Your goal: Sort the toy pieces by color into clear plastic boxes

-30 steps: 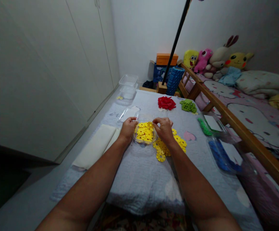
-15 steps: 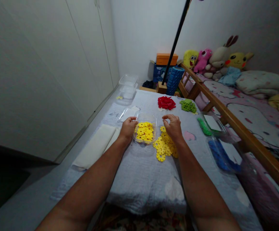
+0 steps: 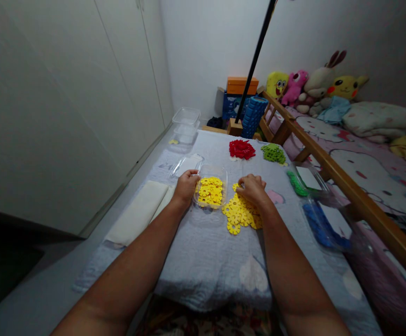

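Note:
My left hand grips the left rim of a clear plastic container that stands on the cloth. Inside it lies a heap of yellow flower-shaped plastic discs with notched edges. Right of the container, more yellow discs are spread in a loose pile. My right hand is over the upper end of this pile, thumb and fingers pinched at a disc on its edge. The palm and forearm cover part of the pile.
A clear lid and a folded pale cloth lie to the left. Red pieces and green pieces are heaped farther back. Lidded boxes of green and blue pieces stand by the wooden bed rail. Stacked clear containers are at back left.
My right hand has come down from just above the yellow pile to its upper edge, and its fingers have closed there. The left hand and container have stayed put.

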Demonstrator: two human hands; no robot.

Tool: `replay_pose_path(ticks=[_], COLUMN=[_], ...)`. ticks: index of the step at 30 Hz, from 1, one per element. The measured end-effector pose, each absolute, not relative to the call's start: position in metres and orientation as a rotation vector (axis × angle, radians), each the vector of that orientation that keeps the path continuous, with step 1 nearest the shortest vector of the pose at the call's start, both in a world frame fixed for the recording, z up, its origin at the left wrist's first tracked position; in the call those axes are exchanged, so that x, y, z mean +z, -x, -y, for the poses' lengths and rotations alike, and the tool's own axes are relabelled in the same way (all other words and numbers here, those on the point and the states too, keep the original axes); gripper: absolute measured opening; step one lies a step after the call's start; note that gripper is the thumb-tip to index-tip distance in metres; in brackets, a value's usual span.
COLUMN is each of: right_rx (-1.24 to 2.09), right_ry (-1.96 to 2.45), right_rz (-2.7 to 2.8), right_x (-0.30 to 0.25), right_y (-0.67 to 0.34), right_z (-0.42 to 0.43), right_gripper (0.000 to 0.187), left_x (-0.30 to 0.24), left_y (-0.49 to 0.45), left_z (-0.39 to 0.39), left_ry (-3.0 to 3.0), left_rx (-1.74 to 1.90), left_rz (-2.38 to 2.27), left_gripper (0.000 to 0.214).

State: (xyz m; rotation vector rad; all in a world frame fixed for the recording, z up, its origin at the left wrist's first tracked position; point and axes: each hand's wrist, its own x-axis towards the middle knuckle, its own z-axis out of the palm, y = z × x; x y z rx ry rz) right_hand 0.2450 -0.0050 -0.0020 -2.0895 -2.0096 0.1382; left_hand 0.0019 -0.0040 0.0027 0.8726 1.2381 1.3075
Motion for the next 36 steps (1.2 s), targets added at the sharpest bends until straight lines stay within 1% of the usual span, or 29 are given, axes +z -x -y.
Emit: replay_pose_path(ticks=[3, 5, 7, 11, 18, 22, 28, 32, 36], right_rx=[0.139, 0.164, 0.238, 0.4, 0.262, 0.33, 0.304, 0.203, 0.068], right_ry=[2.073, 2.057, 2.029, 1.891, 1.538, 1.443, 1.527, 1.634, 1.708], right_rz=[1.975, 1.951, 1.92, 1.801, 1.73, 1.795, 1.982, 2.161, 2.28], right_x=[-0.001, 0.001, 0.004, 0.013, 0.032, 0.039, 0.048, 0.051, 0.049], right_y=[-0.245, -0.246, -0.247, -0.247, -0.227, -0.208, -0.182, -0.168, -0.157], right_z=[0.005, 0.004, 0.003, 0.0, 0.008, 0.009, 0.004, -0.001, -0.007], right_gripper=[0.016, 0.013, 0.009, 0.01, 0.007, 0.008, 0.013, 0.015, 0.023], left_x=[0.003, 0.004, 0.004, 0.0, -0.004, -0.003, -0.001, -0.003, -0.004], left_y=[-0.002, -0.002, -0.002, -0.001, -0.001, -0.001, -0.001, -0.001, 0.0], left_z=[0.004, 0.004, 0.004, 0.002, 0.0, 0.001, 0.002, 0.001, 0.0], left_ry=[-0.871, -0.865, -0.871, -0.901, -0.886, -0.89, -0.876, -0.877, -0.881], left_rx=[1.312, 1.313, 1.313, 1.309, 1.308, 1.314, 1.318, 1.32, 1.322], left_rz=[-1.232, -1.231, -1.239, -1.26, -1.236, -1.232, -1.213, -1.213, -1.211], left_gripper=[0.037, 0.036, 0.036, 0.037, 0.039, 0.038, 0.038, 0.038, 0.038])
